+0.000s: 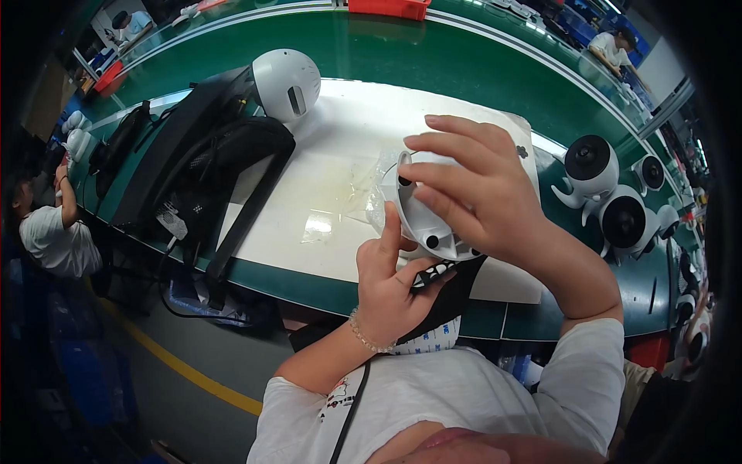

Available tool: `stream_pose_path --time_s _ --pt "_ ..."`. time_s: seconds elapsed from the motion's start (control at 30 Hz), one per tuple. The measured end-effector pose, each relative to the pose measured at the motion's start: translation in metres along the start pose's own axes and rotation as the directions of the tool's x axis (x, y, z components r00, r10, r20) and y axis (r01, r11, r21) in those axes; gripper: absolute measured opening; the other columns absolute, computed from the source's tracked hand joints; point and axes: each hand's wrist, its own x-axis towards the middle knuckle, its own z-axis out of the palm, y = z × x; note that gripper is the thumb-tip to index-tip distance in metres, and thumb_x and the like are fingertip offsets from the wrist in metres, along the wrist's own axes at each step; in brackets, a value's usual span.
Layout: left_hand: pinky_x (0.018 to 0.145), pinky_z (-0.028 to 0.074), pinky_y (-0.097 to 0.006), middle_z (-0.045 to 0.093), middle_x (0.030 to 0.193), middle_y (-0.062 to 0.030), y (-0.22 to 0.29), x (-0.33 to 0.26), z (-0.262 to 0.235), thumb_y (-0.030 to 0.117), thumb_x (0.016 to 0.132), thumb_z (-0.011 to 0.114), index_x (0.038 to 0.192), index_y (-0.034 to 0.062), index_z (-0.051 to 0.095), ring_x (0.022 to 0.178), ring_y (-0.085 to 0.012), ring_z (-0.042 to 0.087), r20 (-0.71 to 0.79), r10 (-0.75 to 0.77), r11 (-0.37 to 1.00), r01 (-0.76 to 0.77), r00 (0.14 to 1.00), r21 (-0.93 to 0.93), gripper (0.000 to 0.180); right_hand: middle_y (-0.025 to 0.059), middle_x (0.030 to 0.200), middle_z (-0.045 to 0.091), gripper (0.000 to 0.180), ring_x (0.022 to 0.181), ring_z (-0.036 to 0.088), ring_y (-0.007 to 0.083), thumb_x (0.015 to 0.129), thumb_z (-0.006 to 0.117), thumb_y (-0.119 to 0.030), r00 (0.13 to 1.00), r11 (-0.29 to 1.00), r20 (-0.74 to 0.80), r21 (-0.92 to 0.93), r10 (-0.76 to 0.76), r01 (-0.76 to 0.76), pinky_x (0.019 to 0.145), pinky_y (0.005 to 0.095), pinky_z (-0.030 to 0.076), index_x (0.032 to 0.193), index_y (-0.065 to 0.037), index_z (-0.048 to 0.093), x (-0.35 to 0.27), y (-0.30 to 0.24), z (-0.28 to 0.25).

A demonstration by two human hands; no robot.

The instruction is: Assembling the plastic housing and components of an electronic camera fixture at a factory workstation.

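I hold a white round plastic housing [417,220] above the white work mat [340,147]. My right hand [483,193] wraps over its top and right side, fingers spread across the shell. My left hand [390,290] grips it from below, thumb pressed up against its rim. A clear plastic film [379,178] clings to the housing's left side. A black sheet with white teeth-like marks [440,282] lies under my left hand.
A white spherical unit [286,81] on a black stand [209,155] sits at the mat's left. Several white fans with black faces [610,197] stand at the right on the green bench [433,58]. Other people work at the far left and back right.
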Motion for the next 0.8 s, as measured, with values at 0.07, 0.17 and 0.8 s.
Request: stream_pose_path --time_s 0.07,0.17,0.8 --pt "0.069 0.036 -0.032 0.026 0.137 -0.0248 0.000 0.000 0.000 0.013 0.059 0.075 0.078 0.0075 0.065 0.076 -0.0198 0.054 -0.004 -0.006 1.000 0.006 1.000 -0.007 0.022 0.0035 0.118 0.053 0.031 0.117 0.042 0.0236 0.082 0.054 -0.034 0.990 0.955 0.085 -0.266 -0.110 0.129 0.091 0.0395 0.032 0.105 -0.014 0.061 -0.005 -0.005 -0.006" --pt "0.070 0.035 -0.032 0.027 0.137 -0.0248 0.000 0.001 -0.001 0.013 0.058 0.076 0.077 0.0076 0.064 0.077 -0.0201 0.054 -0.004 -0.009 1.000 0.009 1.000 -0.007 0.023 0.0031 0.123 0.049 0.039 0.119 0.040 0.0242 0.082 0.052 -0.038 0.983 0.934 0.133 -0.318 -0.126 0.163 0.091 0.0405 0.032 0.111 -0.013 0.056 -0.003 -0.005 -0.016" --pt "0.081 0.040 -0.033 0.040 0.131 -0.0178 0.005 0.003 -0.003 0.009 0.056 0.077 0.080 0.0060 0.061 0.095 -0.0282 0.049 0.105 -0.022 0.997 0.029 0.994 -0.066 0.029 0.0041 0.072 0.054 0.013 0.071 0.053 0.0210 0.080 0.056 -0.020 0.845 0.785 -0.406 -0.366 0.349 -0.500 0.066 0.0331 0.044 0.082 -0.008 0.059 -0.049 0.237 0.033"
